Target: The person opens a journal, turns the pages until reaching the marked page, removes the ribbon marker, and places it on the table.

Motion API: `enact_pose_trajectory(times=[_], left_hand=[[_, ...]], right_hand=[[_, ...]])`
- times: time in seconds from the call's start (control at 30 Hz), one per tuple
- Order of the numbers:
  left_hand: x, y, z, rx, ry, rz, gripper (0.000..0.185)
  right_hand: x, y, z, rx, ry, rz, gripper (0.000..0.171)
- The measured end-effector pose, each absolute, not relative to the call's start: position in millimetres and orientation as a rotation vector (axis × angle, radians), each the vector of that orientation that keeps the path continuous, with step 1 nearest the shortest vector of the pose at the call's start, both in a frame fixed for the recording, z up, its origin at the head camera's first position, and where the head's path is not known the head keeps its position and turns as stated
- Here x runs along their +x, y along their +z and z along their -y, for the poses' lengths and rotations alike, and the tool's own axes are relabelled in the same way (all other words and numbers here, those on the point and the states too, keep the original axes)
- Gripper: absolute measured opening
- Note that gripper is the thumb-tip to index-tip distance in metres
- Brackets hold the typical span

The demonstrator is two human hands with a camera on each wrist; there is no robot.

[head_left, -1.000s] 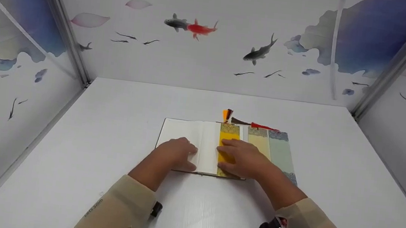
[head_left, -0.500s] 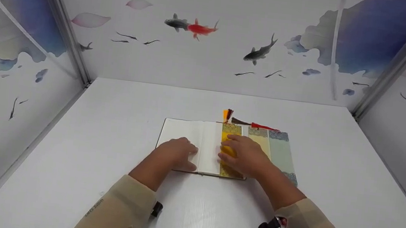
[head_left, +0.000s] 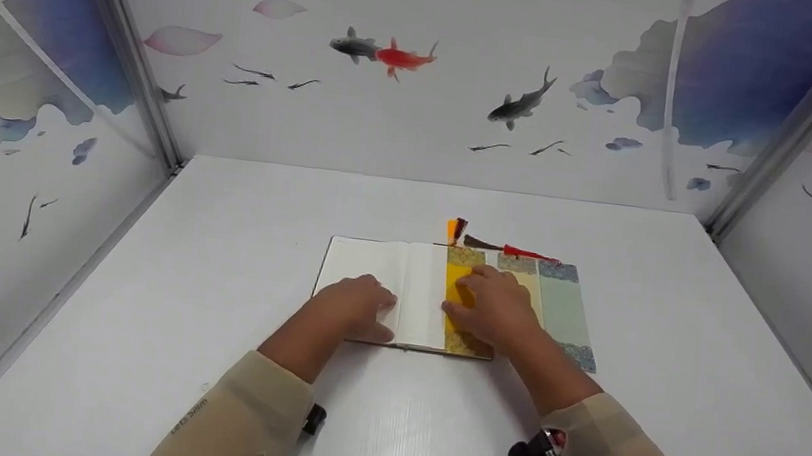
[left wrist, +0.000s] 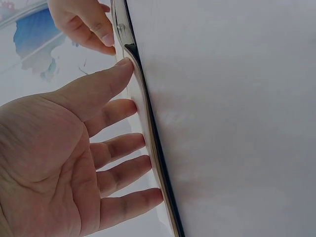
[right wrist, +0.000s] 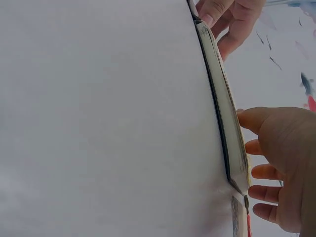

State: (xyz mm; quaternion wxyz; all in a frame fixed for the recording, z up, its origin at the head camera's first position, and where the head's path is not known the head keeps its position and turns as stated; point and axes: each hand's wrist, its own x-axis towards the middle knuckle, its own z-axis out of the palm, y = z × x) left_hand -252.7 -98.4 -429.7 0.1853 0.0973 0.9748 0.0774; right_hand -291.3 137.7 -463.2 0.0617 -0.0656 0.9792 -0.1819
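Bookmark, flat yellow with patterned ends (head_left: 459,270), has slid slightly rightward on the white-paged notebook (right wrist: 228,108), baring more paper; the right hand (head_left: 497,307), fingers loose, touches it; the left hand (head_left: 354,307), fingers extended, rests on the opposite page (head_left: 361,259).

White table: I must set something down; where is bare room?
The table is bare left of the open notebook, between tassels and back wall, between the sleeves, and right of the green strip. Crowded: the notebook, with the left hand on its left page and the right hand over the yellow strip.
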Motion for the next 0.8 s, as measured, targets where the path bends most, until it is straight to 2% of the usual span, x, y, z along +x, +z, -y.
enact_pose_trajectory(times=[0.47, 0.6, 0.8], left_hand=[[-250, -427, 100, 0.29, 0.24, -2.752, 0.066], [-250, -427, 100, 0.333, 0.209, -2.751, 0.064], [-252, -430, 102, 0.364, 0.206, -2.763, 0.064]], right_hand=[[-291, -454, -148, 0.213, -0.942, -2.718, 0.089], [-294, -450, -154, 0.29, -1.028, -2.647, 0.085], [-299, -445, -165, 0.305, -1.121, -2.589, 0.069]])
